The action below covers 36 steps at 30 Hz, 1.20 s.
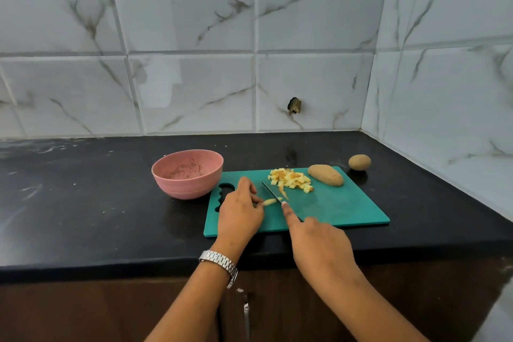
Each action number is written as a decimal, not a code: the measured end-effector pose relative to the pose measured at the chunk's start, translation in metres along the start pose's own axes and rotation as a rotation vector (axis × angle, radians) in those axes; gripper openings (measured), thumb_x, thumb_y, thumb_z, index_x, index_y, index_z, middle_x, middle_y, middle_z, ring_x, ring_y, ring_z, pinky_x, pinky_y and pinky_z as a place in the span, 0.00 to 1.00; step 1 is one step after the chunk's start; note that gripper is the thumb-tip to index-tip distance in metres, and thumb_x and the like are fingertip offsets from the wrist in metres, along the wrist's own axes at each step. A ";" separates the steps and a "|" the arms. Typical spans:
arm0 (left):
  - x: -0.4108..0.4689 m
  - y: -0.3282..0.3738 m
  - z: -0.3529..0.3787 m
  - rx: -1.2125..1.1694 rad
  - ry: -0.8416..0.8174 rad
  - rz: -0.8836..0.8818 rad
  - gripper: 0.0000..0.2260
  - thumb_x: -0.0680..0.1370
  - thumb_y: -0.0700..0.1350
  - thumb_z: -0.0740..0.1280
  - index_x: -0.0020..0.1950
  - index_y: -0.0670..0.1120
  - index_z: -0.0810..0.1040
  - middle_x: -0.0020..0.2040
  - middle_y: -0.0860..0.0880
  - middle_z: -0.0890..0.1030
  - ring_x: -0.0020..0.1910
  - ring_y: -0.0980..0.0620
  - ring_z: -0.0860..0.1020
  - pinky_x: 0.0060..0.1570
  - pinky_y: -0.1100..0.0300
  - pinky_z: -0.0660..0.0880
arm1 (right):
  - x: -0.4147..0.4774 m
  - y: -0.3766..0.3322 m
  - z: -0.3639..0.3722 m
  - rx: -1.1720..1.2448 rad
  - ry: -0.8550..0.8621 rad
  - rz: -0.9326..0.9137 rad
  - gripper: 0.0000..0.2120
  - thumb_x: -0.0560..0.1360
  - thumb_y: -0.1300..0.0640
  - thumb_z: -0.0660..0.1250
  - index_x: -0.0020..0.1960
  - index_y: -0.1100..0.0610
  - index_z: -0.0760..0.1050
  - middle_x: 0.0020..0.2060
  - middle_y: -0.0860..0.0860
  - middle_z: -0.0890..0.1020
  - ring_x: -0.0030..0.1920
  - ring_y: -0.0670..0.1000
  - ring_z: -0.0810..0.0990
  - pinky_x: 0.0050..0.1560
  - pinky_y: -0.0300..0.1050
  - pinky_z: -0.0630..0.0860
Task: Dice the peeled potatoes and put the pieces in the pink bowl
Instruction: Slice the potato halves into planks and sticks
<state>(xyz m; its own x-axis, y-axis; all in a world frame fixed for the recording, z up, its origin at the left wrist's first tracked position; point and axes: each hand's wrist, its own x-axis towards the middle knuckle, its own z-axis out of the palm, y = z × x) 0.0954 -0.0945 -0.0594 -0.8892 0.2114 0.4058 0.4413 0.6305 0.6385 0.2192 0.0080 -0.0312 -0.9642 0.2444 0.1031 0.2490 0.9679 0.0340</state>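
Slicing a potato strip (270,202) on the smooth green board (347,211).
Left hand (240,211) pinches it; right hand (319,244) grips the knife (269,191), pale cubes (290,179) beyond.

The cutting board (333,208) lay mid-frame on the surface (83,203), with the bowl (183,189) just beside its left end. A pile of diced pieces (290,179) sat on the board's far part, a whole potato (325,175) right of it. A smaller potato (359,161) sat off the board, further right.

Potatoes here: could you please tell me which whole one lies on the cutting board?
The long oval potato, beside the diced pile; the small round potato sits off the board on the black counter.
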 end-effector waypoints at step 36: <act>-0.008 0.007 -0.009 -0.011 0.025 -0.028 0.12 0.75 0.43 0.70 0.50 0.50 0.66 0.44 0.54 0.83 0.37 0.64 0.69 0.36 0.70 0.64 | 0.015 -0.010 -0.002 0.087 -0.013 -0.060 0.36 0.82 0.62 0.57 0.81 0.46 0.41 0.46 0.52 0.73 0.42 0.50 0.74 0.39 0.45 0.69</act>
<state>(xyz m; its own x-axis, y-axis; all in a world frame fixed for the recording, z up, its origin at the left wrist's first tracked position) 0.1065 -0.0983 -0.0527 -0.8977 0.1749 0.4044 0.4181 0.6273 0.6570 0.2023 0.0017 -0.0279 -0.9784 0.1862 0.0901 0.1826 0.9821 -0.0471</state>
